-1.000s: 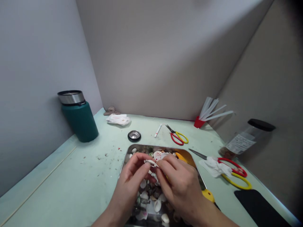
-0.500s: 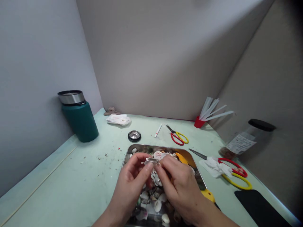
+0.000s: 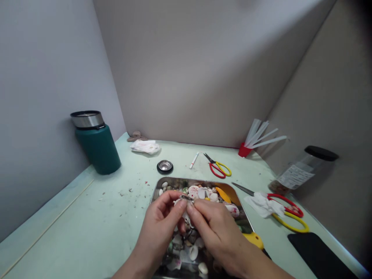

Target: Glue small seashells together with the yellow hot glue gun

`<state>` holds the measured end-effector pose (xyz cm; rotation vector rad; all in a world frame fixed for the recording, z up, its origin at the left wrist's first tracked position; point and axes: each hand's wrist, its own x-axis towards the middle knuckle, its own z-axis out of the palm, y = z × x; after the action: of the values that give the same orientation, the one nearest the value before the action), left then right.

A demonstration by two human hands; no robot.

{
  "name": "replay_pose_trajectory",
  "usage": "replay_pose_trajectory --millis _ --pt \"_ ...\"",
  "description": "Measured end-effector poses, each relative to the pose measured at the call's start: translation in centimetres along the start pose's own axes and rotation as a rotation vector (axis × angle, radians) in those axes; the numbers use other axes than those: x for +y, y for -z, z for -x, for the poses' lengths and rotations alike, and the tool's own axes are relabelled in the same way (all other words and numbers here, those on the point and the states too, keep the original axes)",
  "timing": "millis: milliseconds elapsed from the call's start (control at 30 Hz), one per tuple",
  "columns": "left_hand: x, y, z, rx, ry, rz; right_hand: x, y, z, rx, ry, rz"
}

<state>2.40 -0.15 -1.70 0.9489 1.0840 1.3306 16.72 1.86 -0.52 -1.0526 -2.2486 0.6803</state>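
Green bottle (image 3: 98, 151): stands at the far left against the wall, metal collar uppermost.
White crumpled wrap (image 3: 145, 147): lies near the back wall.
Left hand (image 3: 159, 219): fingers curled, thumb and forefinger pinching the near-left side of the small pale piece.
Metal lid (image 3: 165, 167): rests on the table beyond the left hand.
Small pale piece with a metal strip (image 3: 186, 197): held between both hands, above the tray (image 3: 180, 178); partly covered by fingertips, so its full outline cannot be told.
Handling, as judged: very light; the strip looks stiff and probably smooth enough to slip; the pale part may be brittle. Best held by its edges between thumb and forefinger, without bending pressure.
Shells (image 3: 193, 253): loose in the tray below, of mixed shapes, likely hard but liable to chip.
White marker (image 3: 194, 160): lies beyond the tray.
Small scissors (image 3: 216, 166): right of the marker, red and yellow handles.
Right hand (image 3: 219, 224): closed at the fingertips on the right end of the same piece.
Red cup (image 3: 245, 150): upright, pale strips fanning out.
Large scissors (image 3: 286, 205): right of the tray, white tissue (image 3: 264, 205) across them.
Jar (image 3: 299, 172): far right, dark lid.
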Motion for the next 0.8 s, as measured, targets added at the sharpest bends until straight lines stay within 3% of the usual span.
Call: replay_pose_trajectory --millis 367,600,800 --pt "-0.16 -0.03 -0.06 0.006 0.046 -0.039 0.04 0.07 -0.30 -0.053 -0.100 -0.140" --pt "-0.44 -0.01 -0.10 0.022 0.030 -0.099 0.03 0.04 -0.03 -0.142 -0.240 -0.435" --pt "-0.45 -0.16 -0.14 0.017 0.066 -0.083 0.04 -0.23 -0.27 -0.142 -0.284 -0.538"
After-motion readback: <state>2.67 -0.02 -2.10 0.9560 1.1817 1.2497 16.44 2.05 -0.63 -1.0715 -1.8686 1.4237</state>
